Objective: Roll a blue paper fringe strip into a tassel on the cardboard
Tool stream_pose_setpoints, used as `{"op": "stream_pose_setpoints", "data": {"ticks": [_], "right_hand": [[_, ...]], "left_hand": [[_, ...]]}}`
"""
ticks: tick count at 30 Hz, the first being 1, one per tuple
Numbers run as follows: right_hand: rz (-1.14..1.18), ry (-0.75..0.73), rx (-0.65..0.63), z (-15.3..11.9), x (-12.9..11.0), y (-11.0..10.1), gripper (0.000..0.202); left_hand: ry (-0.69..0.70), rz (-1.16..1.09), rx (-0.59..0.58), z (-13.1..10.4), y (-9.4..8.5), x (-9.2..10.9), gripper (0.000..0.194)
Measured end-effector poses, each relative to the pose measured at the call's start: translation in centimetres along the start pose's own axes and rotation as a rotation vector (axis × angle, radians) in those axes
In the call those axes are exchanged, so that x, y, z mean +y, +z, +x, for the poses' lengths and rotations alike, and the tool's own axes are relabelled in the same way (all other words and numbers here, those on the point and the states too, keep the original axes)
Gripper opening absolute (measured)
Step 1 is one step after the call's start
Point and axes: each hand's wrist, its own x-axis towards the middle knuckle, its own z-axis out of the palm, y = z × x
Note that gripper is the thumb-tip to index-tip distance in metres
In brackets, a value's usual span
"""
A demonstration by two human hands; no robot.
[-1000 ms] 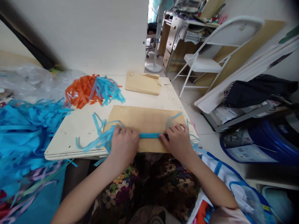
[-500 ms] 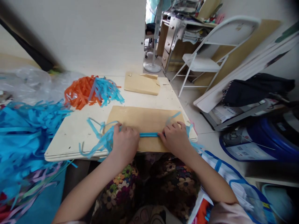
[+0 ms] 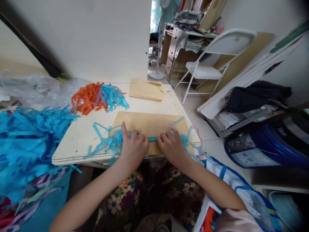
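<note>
A narrow blue roll of tissue paper [image 3: 153, 139] with fringed ends lies across a flat brown sheet [image 3: 147, 120] on the white table. My left hand [image 3: 135, 145] presses its curled fingers on the roll's left part, thumb raised. Close by on the other side, my right hand [image 3: 172, 145] has its fingers bent over the right part. Only a short stretch of the roll shows between the two hands. Light-blue fringe [image 3: 106, 145] spreads out past my left hand, and more fringe [image 3: 185, 140] sticks out beyond my right.
Orange tassels [image 3: 87, 98] and blue tassels [image 3: 113, 96] lie at the table's back left, beside a folded brown paper piece [image 3: 146, 91]. A large heap of blue strips [image 3: 31, 138] fills the left. A white folding chair [image 3: 207, 69] and blue drum [image 3: 260, 145] stand right.
My hands have moved closer together along the blue roll, so less of it shows between them. My left thumb now points up. The view has shifted slightly.
</note>
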Motion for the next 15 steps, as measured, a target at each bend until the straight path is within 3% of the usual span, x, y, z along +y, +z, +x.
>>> {"op": "stream_pose_setpoints", "data": {"ticks": [4,10,15], "right_hand": [[-0.011,0.068,-0.062,-0.7,-1.0,-0.5,0.023],[-0.025,0.124,-0.177,0.3,-3.3,-1.3,0.038],[-0.031,0.204,-0.163,0.2,-3.8,-0.6,0.037]], "left_hand": [[0.017,-0.062,0.001,-1.3,-0.1,0.1,0.020],[0.024,-0.151,0.053,-2.3,0.8,-0.2,0.028],[-0.030,-0.134,0.061,-2.7,1.2,0.5,0.029]]}}
